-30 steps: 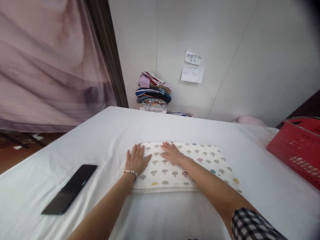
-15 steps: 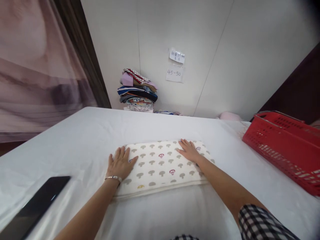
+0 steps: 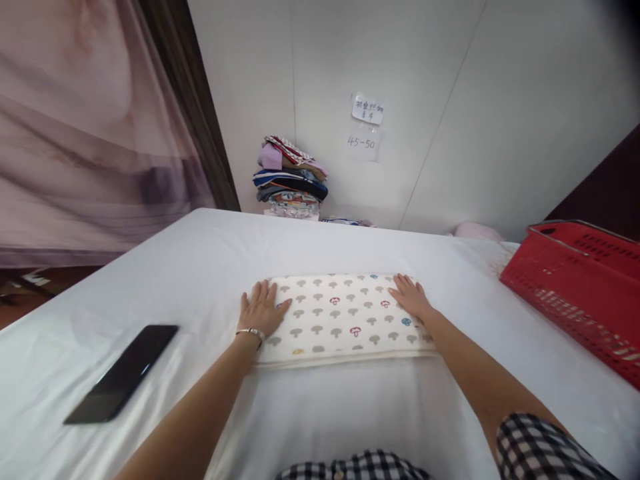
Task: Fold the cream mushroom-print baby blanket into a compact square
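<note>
A folded white cloth (image 3: 340, 323) printed with grey, red and blue mushrooms lies flat in front of me, its layers showing along the near edge. My left hand (image 3: 264, 310) rests flat on its left end, fingers stretched out and a bracelet round the wrist. On the cloth's far right part lies my right hand (image 3: 411, 297), palm down with the fingers extended. Neither hand grips anything.
A white-covered table (image 3: 350, 407) bears the cloth. To the left lies a black phone (image 3: 123, 375); at the right stands a red plastic basket (image 3: 580, 287). Behind the far edge is a stack of folded fabrics (image 3: 291, 180), near handwritten paper signs (image 3: 367, 110) on the wall.
My right hand has slid right across the cloth to its far right end. My left hand stays on the left end. The whole view has shifted slightly, showing more of the phone.
</note>
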Available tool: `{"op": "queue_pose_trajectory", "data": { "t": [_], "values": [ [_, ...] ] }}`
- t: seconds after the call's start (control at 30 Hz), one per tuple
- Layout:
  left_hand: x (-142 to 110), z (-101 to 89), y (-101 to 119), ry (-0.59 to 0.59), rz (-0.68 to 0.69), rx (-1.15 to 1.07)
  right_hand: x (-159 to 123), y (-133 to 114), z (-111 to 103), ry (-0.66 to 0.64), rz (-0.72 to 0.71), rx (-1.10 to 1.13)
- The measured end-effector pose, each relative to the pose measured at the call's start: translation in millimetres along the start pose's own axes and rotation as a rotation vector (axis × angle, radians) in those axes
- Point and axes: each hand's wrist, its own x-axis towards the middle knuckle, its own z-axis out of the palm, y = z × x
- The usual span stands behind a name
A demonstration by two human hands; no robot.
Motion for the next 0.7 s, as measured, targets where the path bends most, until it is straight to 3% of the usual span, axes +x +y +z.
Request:
{"op": "queue_pose_trajectory", "data": {
  "t": [0.2,0.3,0.43,0.57,0.7],
  "values": [
    [-3.2,1.7,0.6,-0.016,0.008,-0.033,-39.3,8.7,13.6,0.15,0.049,-0.077],
    [-1.1,1.9,0.8,-0.02,0.01,-0.041,-53.0,15.5,24.2,0.135,0.091,-0.077],
    [-0.6,-10.0,4.5,-0.078,-0.015,-0.09,-55.8,19.9,26.2,0.123,0.046,-0.086],
    [-28.3,-24.6,11.3,-0.065,-0.011,-0.164,-53.1,27.1,28.6,0.134,0.024,-0.097],
    [-72.7,-18.8,17.5,0.031,0.259,-0.146,-47.4,32.8,33.8,0.156,0.044,-0.054]
  ]
}}
